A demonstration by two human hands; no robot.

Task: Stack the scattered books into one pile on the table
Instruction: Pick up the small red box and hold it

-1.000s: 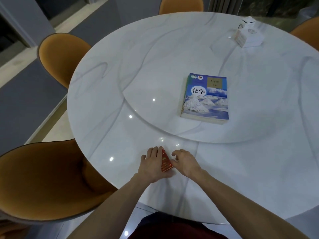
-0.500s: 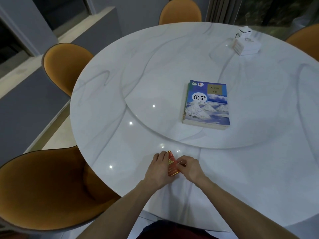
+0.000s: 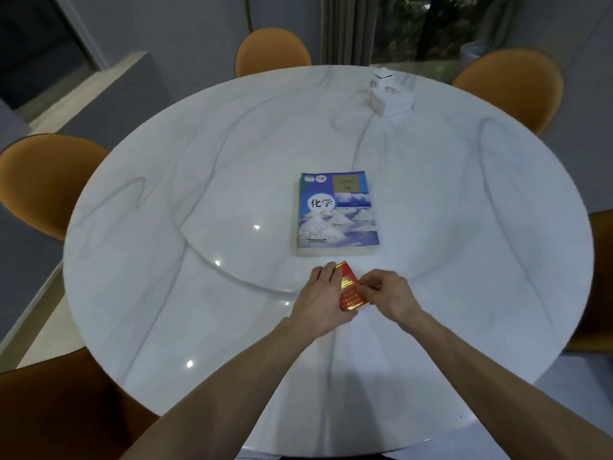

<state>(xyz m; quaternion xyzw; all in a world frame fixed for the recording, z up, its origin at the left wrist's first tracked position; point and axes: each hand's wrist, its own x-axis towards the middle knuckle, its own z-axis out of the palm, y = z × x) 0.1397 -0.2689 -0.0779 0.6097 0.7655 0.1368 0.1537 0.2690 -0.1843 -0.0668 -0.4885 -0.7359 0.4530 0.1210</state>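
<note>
A small red book with gold print is held above the white marble table, just in front of a pile of books. The pile's top book has a blue cover showing white mounds and sky, and it lies on the table's round inner disc. My left hand grips the red book's left edge from underneath. My right hand pinches its right edge with thumb and fingers. The red book is tilted, with its far end raised toward the pile.
Two white boxes sit stacked at the table's far right. Orange chairs ring the table: one at the far side, one at the far right, one at the left, one at the near left.
Both hands lifted the red book off the table near its front edge and carried it forward toward the pile. My head rose, showing more of the room.
</note>
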